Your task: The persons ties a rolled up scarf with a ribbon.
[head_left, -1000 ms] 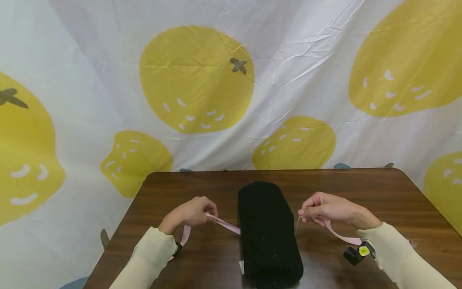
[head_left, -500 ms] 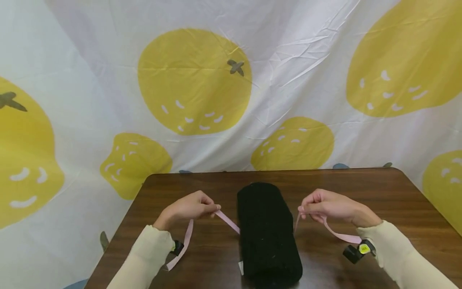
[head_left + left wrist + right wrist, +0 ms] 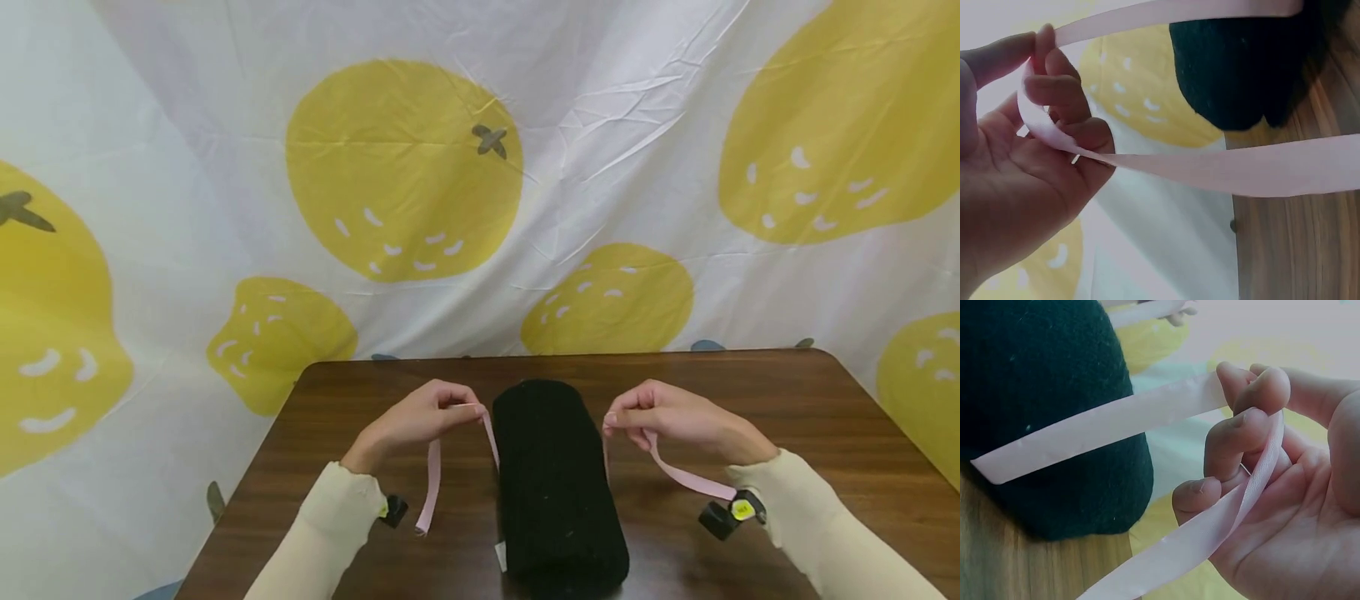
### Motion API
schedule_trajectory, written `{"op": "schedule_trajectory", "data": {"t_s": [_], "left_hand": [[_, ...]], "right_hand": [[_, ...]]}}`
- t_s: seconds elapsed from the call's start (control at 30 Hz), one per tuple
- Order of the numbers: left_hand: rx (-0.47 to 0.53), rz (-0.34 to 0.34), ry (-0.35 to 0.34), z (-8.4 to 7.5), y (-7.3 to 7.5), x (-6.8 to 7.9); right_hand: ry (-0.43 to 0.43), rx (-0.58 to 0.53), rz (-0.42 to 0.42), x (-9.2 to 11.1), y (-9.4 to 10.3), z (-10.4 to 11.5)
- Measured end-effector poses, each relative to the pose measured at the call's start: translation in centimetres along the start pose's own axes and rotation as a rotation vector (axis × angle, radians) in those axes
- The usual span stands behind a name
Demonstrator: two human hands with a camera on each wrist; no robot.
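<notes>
A black, fuzzy, roll-shaped bundle of cloth (image 3: 558, 483) lies lengthwise on the brown table, a small white tag (image 3: 501, 556) at its lower left. Pink ribbon (image 3: 1104, 425) comes up from low on both of its sides. To the left, my left hand (image 3: 423, 414) pinches one length between thumb and fingertips; the loose tail (image 3: 433, 492) hangs below the palm. My right hand (image 3: 671, 417) pinches the other length at the right side, its tail (image 3: 1166, 556) running across the palm and down. Both hands are raised to about the height of the bundle's top.
The wood-grain table (image 3: 817, 417) ends at a straight far edge with rounded corners. Behind it hangs a white curtain (image 3: 600, 125) printed with yellow fruit. Small black cameras sit under the left wrist (image 3: 393, 511) and the right wrist (image 3: 718, 518).
Both hands have come up and inward toward the bundle, the left one farther. The ribbon on either side now rises more steeply, and the left tail swings freely. The bundle stays put.
</notes>
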State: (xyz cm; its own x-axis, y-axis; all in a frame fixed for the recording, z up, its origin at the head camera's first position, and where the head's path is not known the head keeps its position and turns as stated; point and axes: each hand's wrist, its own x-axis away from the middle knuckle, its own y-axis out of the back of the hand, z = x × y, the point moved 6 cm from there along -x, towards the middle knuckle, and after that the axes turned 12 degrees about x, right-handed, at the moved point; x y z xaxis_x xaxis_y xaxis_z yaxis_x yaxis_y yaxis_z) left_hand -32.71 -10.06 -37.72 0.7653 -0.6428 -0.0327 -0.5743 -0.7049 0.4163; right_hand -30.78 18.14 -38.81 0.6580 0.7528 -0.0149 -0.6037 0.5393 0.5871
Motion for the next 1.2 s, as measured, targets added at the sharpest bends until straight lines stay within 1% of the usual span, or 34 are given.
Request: {"op": "schedule_trajectory", "data": {"t_s": [0.07,0.2,0.3,0.47,0.5,0.63,0.73,0.87,0.97,1.07,1.13,1.2], "left_hand": [[0.010,-0.015,-0.023,-0.3,-0.2,-0.4],[0.049,-0.033,-0.065,-0.7,-0.8,-1.0],[0.081,-0.042,-0.080,-0.9,-1.4,-1.5],[0.144,-0.047,-0.103,-1.0,-2.3,-2.1],[0.155,-0.043,-0.108,-1.2,-2.5,-2.2],[0.184,-0.043,-0.119,-3.0,-3.1,-2.0],[0.212,-0.060,-0.122,-2.8,-3.5,-2.4],[0.253,-0.100,-0.124,-1.1,-3.8,-3.5],[0.268,-0.114,-0.125,-1.0,-4.1,-3.9],[0.270,-0.105,-0.135,-1.0,-4.6,-4.1],[0.265,-0.097,-0.141,-1.2,-4.9,-4.1],[0.266,-0.091,-0.151,-1.9,-5.1,-4.0]], "right_hand": [[-0.007,0.013,-0.005,-0.3,-0.1,0.2],[-0.051,0.016,-0.017,-0.7,-0.1,0.4],[-0.072,0.019,-0.027,-1.1,-0.1,0.7],[-0.080,0.036,-0.040,-2.0,-0.2,1.2],[-0.081,0.038,-0.042,-2.2,-0.2,1.3],[-0.077,0.052,-0.052,-2.8,-0.4,1.8],[-0.069,0.054,-0.056,-3.2,-0.5,2.0],[-0.065,0.040,-0.058,-3.7,-0.8,2.1],[-0.081,0.023,-0.065,-4.0,-1.0,2.2],[-0.095,0.010,-0.070,-4.3,-1.2,2.3],[-0.098,0.016,-0.071,-4.4,-1.3,2.4],[-0.094,0.025,-0.068,-4.6,-1.4,2.4]]}}
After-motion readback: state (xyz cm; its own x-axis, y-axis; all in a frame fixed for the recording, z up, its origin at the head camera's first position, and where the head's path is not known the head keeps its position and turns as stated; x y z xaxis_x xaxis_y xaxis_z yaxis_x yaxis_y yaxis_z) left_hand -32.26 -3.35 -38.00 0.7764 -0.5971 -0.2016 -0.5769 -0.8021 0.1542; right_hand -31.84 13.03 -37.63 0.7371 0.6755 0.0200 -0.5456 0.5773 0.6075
